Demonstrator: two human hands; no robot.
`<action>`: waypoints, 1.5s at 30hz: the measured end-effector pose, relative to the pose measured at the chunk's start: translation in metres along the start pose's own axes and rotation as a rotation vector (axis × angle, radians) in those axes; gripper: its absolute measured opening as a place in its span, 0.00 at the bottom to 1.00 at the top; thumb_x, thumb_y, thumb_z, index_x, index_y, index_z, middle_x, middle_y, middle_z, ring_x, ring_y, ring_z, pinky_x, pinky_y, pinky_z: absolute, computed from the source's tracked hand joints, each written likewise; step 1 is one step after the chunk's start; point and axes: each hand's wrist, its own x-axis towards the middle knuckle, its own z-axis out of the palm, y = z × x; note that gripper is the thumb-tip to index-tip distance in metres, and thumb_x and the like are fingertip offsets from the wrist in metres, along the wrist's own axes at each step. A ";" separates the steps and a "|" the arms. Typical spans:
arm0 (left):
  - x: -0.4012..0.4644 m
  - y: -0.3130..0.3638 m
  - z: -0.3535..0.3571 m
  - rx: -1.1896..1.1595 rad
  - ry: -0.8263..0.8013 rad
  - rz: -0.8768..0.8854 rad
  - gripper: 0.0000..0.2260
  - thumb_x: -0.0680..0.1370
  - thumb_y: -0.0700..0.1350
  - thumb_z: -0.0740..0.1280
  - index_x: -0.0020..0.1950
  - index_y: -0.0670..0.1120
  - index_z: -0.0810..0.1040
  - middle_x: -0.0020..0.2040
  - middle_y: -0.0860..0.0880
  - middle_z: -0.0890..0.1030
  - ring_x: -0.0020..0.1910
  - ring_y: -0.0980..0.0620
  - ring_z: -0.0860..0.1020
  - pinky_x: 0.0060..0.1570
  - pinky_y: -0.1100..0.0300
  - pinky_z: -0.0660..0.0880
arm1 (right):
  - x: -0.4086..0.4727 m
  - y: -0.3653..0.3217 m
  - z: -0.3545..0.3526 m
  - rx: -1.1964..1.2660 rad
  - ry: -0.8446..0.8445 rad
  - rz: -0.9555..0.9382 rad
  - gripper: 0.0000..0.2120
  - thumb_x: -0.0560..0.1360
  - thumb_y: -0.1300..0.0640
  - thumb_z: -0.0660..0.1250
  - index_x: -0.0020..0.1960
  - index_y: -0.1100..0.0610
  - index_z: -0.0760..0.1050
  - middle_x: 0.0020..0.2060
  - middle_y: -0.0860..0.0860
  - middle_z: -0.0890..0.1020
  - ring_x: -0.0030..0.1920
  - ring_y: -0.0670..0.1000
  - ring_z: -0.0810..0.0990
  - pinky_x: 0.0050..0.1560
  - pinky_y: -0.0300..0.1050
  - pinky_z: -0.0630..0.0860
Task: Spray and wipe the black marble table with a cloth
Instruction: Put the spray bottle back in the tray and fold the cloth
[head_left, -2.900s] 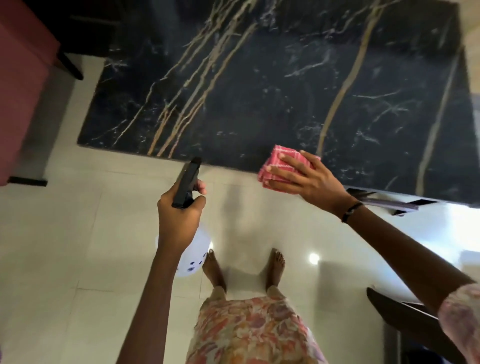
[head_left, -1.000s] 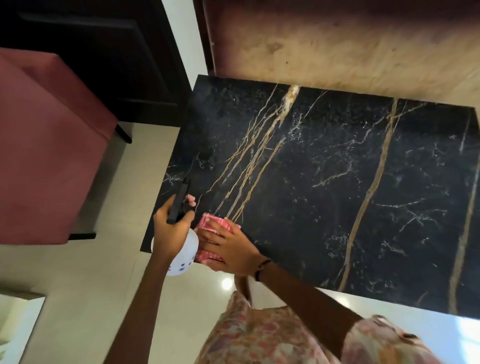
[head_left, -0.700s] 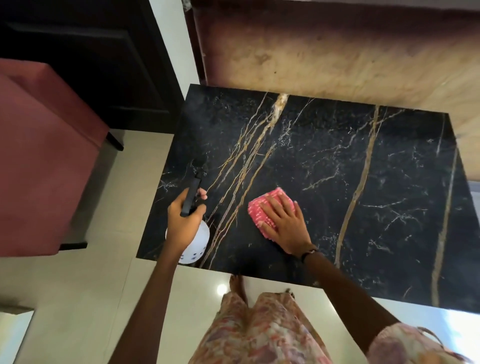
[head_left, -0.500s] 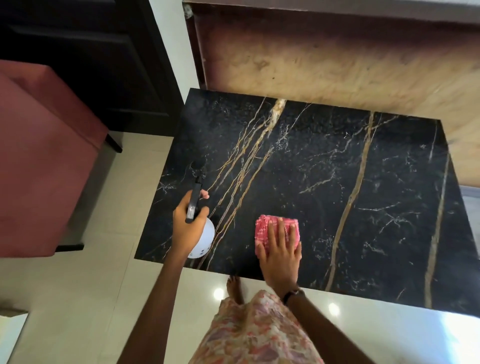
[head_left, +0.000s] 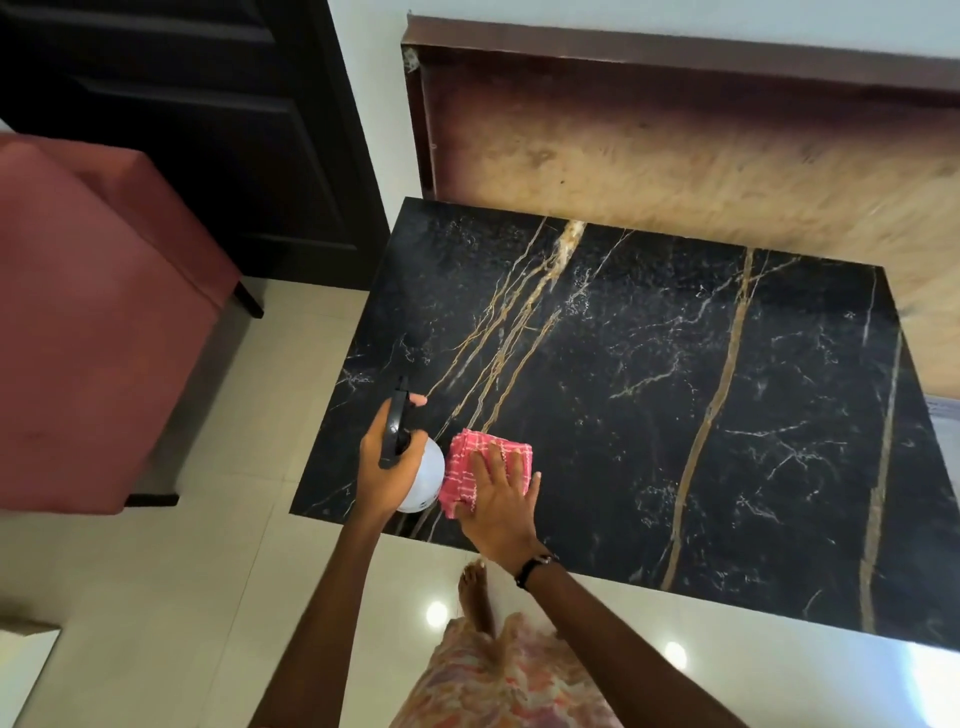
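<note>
Low in the frame, just left of centre, the right hand (head_left: 500, 503) lies flat with fingers spread on a folded pink checked cloth (head_left: 478, 467), pressing it onto the near left corner of the black marble table (head_left: 675, 405). The cloth looks soft and light; folded into a thick pad it should glide readily on the glossy slab, so it is best worked with the whole palm on top, not pinched at an edge, or the folds may come loose. Just left of it, the left hand (head_left: 387, 467) is curled round the black trigger head of a white spray bottle (head_left: 423, 480), one finger out at the trigger; the bottle probably weighs little, and the neck is the sure hold. Farther up, the hard, smooth slab runs toward a brown wall panel (head_left: 675, 145); a red chair (head_left: 93, 322) sits at left.
</note>
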 end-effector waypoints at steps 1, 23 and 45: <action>0.000 -0.009 -0.005 -0.052 -0.010 0.021 0.08 0.77 0.48 0.65 0.44 0.44 0.78 0.36 0.49 0.79 0.33 0.54 0.78 0.41 0.56 0.77 | 0.000 -0.004 0.000 0.051 0.048 -0.053 0.37 0.78 0.43 0.61 0.79 0.52 0.46 0.79 0.53 0.48 0.78 0.59 0.43 0.75 0.59 0.39; -0.013 -0.012 -0.029 0.190 -0.329 0.186 0.52 0.54 0.75 0.67 0.71 0.48 0.65 0.70 0.45 0.70 0.68 0.42 0.69 0.65 0.50 0.69 | 0.005 -0.055 -0.037 0.673 0.275 -0.296 0.17 0.78 0.60 0.65 0.66 0.58 0.74 0.63 0.55 0.78 0.64 0.53 0.75 0.67 0.49 0.72; -0.204 0.022 0.277 -0.389 -0.697 -0.315 0.22 0.68 0.56 0.72 0.56 0.45 0.77 0.55 0.42 0.81 0.54 0.42 0.80 0.45 0.49 0.80 | -0.139 0.268 -0.228 0.595 0.333 -0.185 0.17 0.76 0.54 0.69 0.63 0.56 0.74 0.59 0.52 0.79 0.57 0.52 0.78 0.54 0.44 0.77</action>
